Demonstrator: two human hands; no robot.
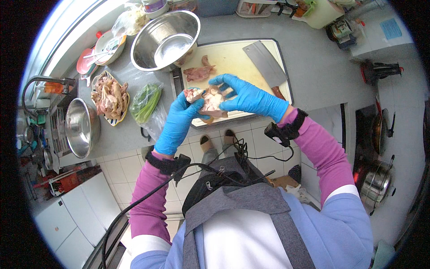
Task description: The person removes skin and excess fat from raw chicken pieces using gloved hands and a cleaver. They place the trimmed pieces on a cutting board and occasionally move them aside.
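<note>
Blue gloves cover both my hands. My left hand (183, 112) grips a piece of raw poultry (213, 101) with pale fat and pink flesh, held above the near edge of a cream cutting board (231, 60). My right hand (247, 95) is at the far side of that piece, fingers spread and curved around it; whether they press on it is unclear. Two smaller strips of raw meat (198, 73) lie on the board beyond my hands. A cleaver (265, 64) rests on the board's right side, its brown handle partly behind my right wrist.
A large steel bowl (141, 50) overlaps the board's far left corner. Left of it are a plate of raw poultry (111, 97), bagged green vegetables (146, 102) and a smaller steel bowl (80, 129) by the sink. Pans (379, 124) stand on the right. A black cable (141, 198) crosses my left forearm.
</note>
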